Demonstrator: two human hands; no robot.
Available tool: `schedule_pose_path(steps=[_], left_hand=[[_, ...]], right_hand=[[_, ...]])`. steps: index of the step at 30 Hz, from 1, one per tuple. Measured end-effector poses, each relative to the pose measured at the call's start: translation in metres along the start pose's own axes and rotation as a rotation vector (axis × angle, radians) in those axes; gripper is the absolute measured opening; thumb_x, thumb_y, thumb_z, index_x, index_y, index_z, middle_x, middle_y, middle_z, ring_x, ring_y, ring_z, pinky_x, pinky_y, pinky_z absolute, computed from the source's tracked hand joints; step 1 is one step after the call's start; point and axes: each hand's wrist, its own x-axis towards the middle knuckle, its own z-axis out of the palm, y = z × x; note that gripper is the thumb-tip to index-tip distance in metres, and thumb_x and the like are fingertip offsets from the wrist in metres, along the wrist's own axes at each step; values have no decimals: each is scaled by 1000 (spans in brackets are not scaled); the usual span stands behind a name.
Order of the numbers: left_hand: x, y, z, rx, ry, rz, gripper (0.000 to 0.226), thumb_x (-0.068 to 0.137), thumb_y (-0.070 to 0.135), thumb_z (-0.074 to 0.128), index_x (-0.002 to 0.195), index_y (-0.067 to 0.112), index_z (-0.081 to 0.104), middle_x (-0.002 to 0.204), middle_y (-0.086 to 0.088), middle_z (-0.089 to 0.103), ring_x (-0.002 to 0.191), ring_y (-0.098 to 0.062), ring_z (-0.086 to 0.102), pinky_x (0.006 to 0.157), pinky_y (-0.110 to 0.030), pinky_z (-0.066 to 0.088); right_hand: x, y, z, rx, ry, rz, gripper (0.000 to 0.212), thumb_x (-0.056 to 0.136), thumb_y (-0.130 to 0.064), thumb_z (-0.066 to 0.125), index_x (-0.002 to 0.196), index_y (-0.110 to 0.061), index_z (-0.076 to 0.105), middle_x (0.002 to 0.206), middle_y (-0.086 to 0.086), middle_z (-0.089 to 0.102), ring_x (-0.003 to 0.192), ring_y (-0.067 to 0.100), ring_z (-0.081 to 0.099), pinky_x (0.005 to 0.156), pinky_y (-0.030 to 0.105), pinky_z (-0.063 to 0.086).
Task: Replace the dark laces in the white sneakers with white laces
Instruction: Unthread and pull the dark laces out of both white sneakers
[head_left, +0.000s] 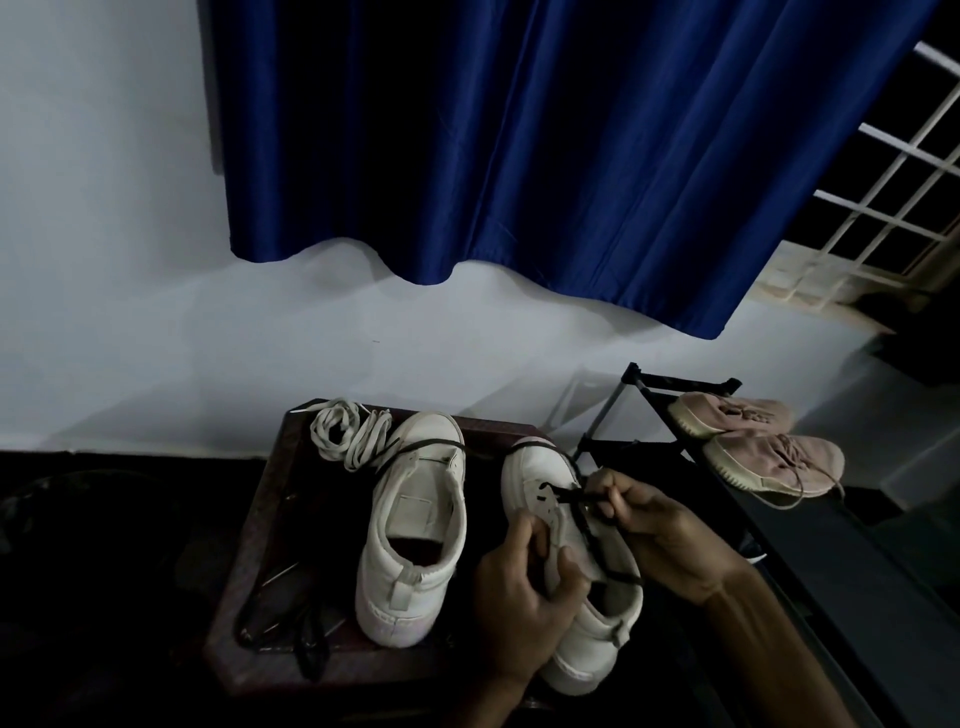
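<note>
Dim light swallows the floor and the near edge of the table (260, 519), and a dark lace tangle (291, 623) at its front-left corner is hard to trace. The left hand (524, 582) covers the middle of the held white sneaker (530, 467), fingers gripping its tongue. The right hand (660, 530) pinches the dark lace (569, 497) threaded through its eyelets. Just beside it stands the second white sneaker (415, 525), with a loose dark lace (431, 443) across its toe. One bundle of white laces (348, 431) lies at the far corner. Two pink sneakers (727, 415) sit on a black shoe rack (680, 387), below a blue curtain (519, 156).
</note>
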Motion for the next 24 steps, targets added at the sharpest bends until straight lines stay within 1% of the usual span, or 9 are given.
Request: schedule_pose_path(steps=[3, 5, 8, 11, 14, 17, 20, 22, 24], left_hand=[[2, -2, 1, 17, 32, -33, 18, 76, 32, 58, 73, 21, 44, 57, 11, 45, 50, -3, 47, 49, -27, 39], [2, -4, 0, 11, 39, -44, 18, 77, 33, 57, 74, 21, 45, 55, 10, 46, 49, -5, 48, 47, -29, 39], [2, -4, 0, -9, 27, -37, 16, 80, 34, 55, 76, 23, 44, 56, 11, 47, 50, -5, 49, 47, -30, 41], [3, -5, 0, -15, 13, -19, 19, 81, 36, 55, 74, 23, 44, 56, 14, 45, 50, -3, 48, 48, -31, 41], [3, -5, 1, -28, 5, -13, 22, 82, 38, 55, 73, 21, 45, 56, 14, 44, 51, -3, 47, 48, -33, 42], [2, -5, 1, -29, 9, -23, 22, 82, 39, 54, 74, 23, 42, 56, 12, 45, 51, -3, 47, 49, -31, 42], [1, -5, 1, -40, 7, -22, 22, 83, 40, 54, 74, 23, 42, 58, 9, 47, 52, -5, 49, 51, -32, 42], [1, -5, 1, -48, 2, -17, 22, 83, 39, 55, 73, 24, 43, 57, 11, 48, 53, -5, 50, 51, -28, 42], [1, -4, 1, -55, -7, -8, 20, 84, 38, 55, 72, 27, 44, 58, 15, 50, 53, -1, 51, 52, -19, 40]], right_hand=[[5, 7, -9, 169, 93, 37, 33, 74, -20, 77, 79, -6, 48, 75, 9, 49, 71, 18, 53, 68, 28, 46], [7, 9, -12, 353, 204, 32, 29, 66, -19, 78, 66, -12, 50, 70, 4, 44, 67, 16, 48, 73, 31, 46], [4, -6, -18, 469, 482, -71, 26, 71, -21, 55, 48, -19, 44, 56, -2, 35, 50, 10, 40, 75, 35, 57], [2, -37, -14, 403, 570, -111, 28, 74, -23, 50, 49, -20, 40, 55, -2, 27, 49, 10, 31, 75, 33, 56], [12, -85, 6, 241, 521, -171, 32, 84, -22, 44, 53, -20, 38, 59, -1, 26, 56, 12, 26, 70, 29, 43], [27, -154, 55, 134, 369, -353, 42, 96, -23, 36, 54, -21, 39, 60, -1, 27, 56, 13, 25, 57, 26, 39], [37, -218, 116, 37, 193, -523, 39, 96, -21, 40, 58, -20, 36, 64, -2, 23, 63, 13, 16, 53, 23, 32], [49, -239, 150, -23, 104, -596, 37, 98, -20, 40, 61, -18, 36, 65, -1, 24, 63, 12, 16, 53, 23, 30], [67, -242, 177, -110, 94, -600, 36, 100, -20, 39, 64, -17, 37, 63, -1, 29, 57, 10, 23, 52, 22, 31]])
